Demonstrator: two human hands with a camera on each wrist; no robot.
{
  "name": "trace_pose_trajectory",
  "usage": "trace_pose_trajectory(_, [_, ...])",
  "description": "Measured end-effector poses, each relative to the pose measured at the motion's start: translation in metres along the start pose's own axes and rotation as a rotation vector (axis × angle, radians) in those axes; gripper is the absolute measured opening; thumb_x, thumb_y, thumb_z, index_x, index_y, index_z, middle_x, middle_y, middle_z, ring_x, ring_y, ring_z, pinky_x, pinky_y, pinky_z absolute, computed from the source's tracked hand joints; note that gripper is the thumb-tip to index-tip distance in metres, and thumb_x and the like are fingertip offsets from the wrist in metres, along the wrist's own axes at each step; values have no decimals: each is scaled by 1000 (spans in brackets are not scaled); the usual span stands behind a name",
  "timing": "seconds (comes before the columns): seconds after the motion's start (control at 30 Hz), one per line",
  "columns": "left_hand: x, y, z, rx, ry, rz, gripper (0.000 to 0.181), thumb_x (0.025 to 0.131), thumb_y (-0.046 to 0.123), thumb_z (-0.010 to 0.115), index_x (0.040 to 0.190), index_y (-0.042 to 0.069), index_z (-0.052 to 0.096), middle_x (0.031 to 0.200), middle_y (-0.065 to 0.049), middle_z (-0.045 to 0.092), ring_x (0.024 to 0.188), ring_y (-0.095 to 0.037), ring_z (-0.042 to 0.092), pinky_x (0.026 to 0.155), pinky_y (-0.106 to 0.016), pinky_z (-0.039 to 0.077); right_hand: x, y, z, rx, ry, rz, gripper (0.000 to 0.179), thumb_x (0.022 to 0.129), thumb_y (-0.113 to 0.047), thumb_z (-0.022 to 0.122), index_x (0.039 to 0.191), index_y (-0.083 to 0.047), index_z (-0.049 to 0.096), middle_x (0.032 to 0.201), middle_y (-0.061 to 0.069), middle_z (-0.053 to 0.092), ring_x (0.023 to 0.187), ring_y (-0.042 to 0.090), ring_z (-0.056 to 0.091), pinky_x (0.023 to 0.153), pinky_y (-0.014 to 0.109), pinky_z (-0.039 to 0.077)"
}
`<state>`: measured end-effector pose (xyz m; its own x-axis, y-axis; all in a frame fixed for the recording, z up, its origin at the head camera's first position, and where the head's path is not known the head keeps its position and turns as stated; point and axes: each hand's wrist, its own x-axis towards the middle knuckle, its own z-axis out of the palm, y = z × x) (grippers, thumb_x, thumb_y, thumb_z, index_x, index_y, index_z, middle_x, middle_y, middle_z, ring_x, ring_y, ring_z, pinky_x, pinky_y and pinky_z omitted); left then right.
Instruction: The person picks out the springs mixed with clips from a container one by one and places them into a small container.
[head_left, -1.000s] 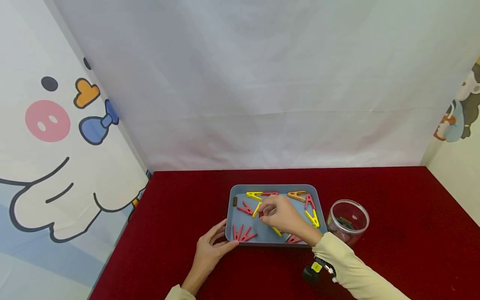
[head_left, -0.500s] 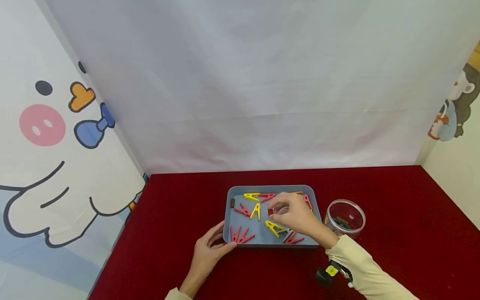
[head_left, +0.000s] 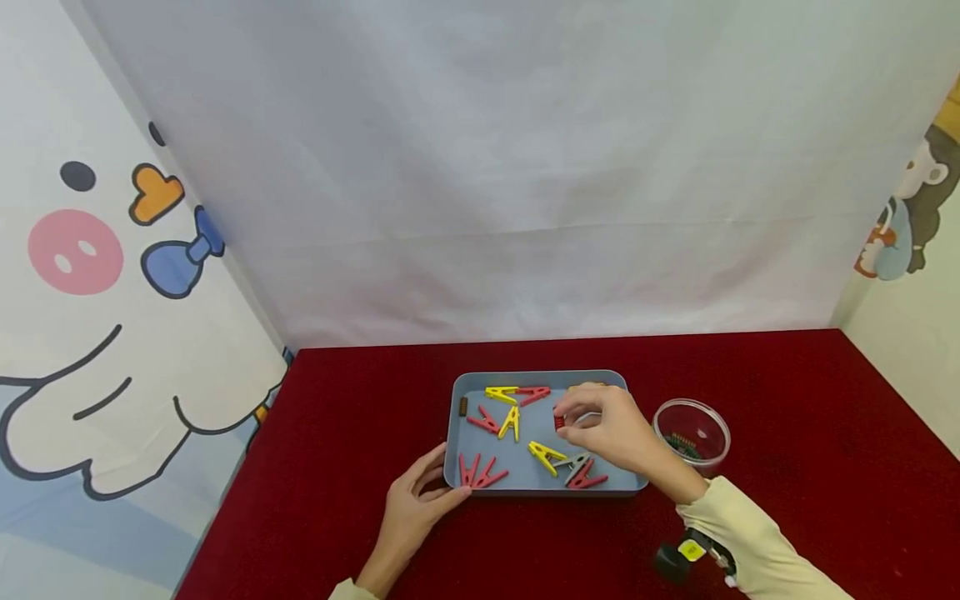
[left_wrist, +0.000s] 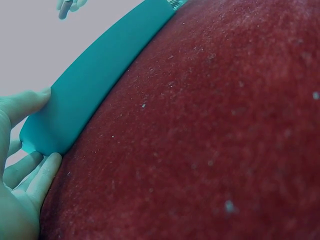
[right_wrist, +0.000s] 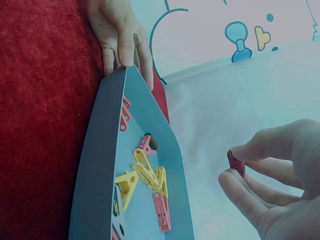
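Note:
My right hand (head_left: 611,425) pinches a small red coil spring (head_left: 559,422) between thumb and fingers above the tray's right half. In the right wrist view, the red spring (right_wrist: 236,163) stands clear of the tray floor. With thumb and fingers around the front left corner, my left hand (head_left: 415,500) grips the blue-grey tray (head_left: 525,483). Red clothespins (head_left: 480,473), yellow clothespins (head_left: 545,456) and a grey clothespin (head_left: 576,463) lie inside it. A dark brown spring (head_left: 463,407) sits near the tray's left wall. The right hand hides the tray's back right part.
Just right of the tray stands a clear round jar (head_left: 692,433) with green springs at its bottom. Both rest on a dark red cloth-covered table (head_left: 360,400). A white curtain (head_left: 555,167) hangs behind.
My right hand has moved right across the tray with the red spring, uncovering the yellow and grey clothespins. The left hand keeps its hold on the tray corner.

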<state>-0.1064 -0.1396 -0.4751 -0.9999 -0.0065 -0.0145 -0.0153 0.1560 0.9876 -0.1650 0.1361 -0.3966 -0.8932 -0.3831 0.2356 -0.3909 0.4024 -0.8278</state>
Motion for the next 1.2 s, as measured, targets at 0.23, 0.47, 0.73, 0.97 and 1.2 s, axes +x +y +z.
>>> trace_pose_trajectory(0.23, [0,-3,-1,3,-1,12,65,69,18,76,127,13,47,124,-10,49,106,-26,49,74,-25,48,-4,-3,-9,21,23,2,17,73,-5,70,88,-12,67,101,5,58,77,14,58,64,23,50])
trace_pose_trajectory(0.47, [6,-23,-2,-12,-1,29,64,68,21,76,126,19,48,123,-5,49,104,-21,50,74,-25,48,-9,-6,-16,26,19,16,16,74,-8,70,89,-12,67,99,2,59,79,15,57,65,24,50])
trace_pose_trajectory(0.73, [9,-34,0,-6,23,55,64,67,23,77,125,22,49,120,-1,51,101,-16,52,74,-26,49,-14,-5,-25,18,44,13,17,73,-7,71,88,-15,67,97,1,59,80,16,58,66,25,50])
trace_pose_trajectory(0.97, [9,-34,0,1,27,49,65,67,24,77,125,22,49,120,-1,51,102,-16,51,73,-26,48,-18,-4,-33,10,59,19,18,72,-10,72,88,-16,67,95,-2,59,80,15,57,66,25,50])
trace_pose_trajectory(1.2, [9,-34,-1,-1,21,55,65,66,24,77,125,22,49,121,-2,51,102,-17,51,74,-25,48,-24,-3,-40,5,63,10,17,73,-11,71,89,-15,66,97,1,59,83,14,58,67,25,50])
